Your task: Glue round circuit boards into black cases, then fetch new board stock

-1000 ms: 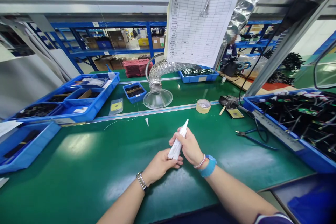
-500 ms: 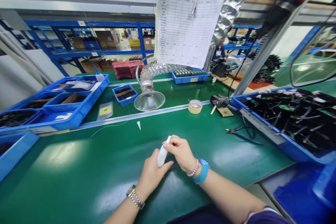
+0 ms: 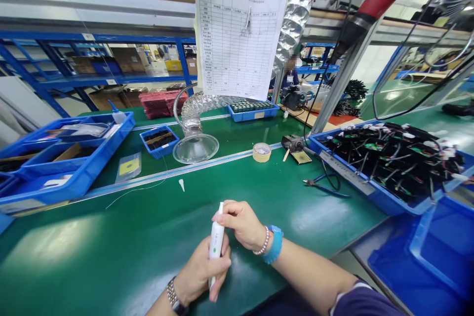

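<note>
Green bench under the grip, left hand curled round a white tube, right hand kinda pinching near its nozzle, which points away, long axis leaning slightly right.

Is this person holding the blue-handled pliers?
No: the blue-handled pliers lie on the green tabletop, while the left hand and right hand hold a white tube.

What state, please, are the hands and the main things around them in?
White tube: held in both hands; capped or not, cannot tell.
Left hand: wrapped around the tube.
Right hand: pinching it near the tip.
Small white cone: lying loose.
Tape roll: lying flat.
Pliers: lying down, handles spread.
Right-hand blue bin: filled with black parts.
Printed sheet: hanging.
</note>
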`<action>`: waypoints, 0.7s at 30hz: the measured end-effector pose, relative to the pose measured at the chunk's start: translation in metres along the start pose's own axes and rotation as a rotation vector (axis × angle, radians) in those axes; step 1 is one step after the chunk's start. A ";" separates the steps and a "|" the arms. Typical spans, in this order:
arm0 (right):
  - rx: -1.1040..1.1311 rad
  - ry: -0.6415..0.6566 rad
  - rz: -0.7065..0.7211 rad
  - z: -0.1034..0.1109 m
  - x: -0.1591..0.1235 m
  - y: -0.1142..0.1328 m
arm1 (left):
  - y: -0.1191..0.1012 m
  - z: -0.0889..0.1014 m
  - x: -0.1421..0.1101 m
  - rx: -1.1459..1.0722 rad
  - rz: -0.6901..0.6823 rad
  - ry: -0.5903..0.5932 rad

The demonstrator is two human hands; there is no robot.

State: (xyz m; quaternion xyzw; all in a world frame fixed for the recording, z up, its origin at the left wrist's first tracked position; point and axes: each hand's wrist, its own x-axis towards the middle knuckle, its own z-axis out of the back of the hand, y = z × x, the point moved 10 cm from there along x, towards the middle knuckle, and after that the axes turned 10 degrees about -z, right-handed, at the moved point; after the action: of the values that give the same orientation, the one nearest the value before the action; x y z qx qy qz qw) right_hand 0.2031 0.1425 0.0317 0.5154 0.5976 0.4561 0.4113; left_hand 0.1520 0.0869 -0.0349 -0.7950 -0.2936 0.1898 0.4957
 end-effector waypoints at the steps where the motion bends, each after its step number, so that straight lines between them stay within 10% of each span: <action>1: -0.013 0.036 0.012 -0.003 -0.001 0.003 | -0.002 -0.003 0.000 -0.038 -0.012 0.025; 8: -0.268 -0.303 0.128 0.022 -0.007 0.023 | -0.045 0.046 0.001 0.391 -0.193 -0.407; 14: -0.156 -0.173 0.032 0.017 0.005 0.005 | -0.028 0.031 0.004 0.064 -0.058 -0.269; 21: -0.007 -0.016 -0.065 0.006 0.011 -0.013 | -0.042 0.043 0.001 0.267 -0.131 -0.416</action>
State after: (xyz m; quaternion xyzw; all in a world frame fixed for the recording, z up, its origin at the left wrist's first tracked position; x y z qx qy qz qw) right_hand 0.2042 0.1539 0.0170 0.4980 0.6091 0.4404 0.4325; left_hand 0.1152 0.1308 -0.0156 -0.6457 -0.4123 0.3538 0.5366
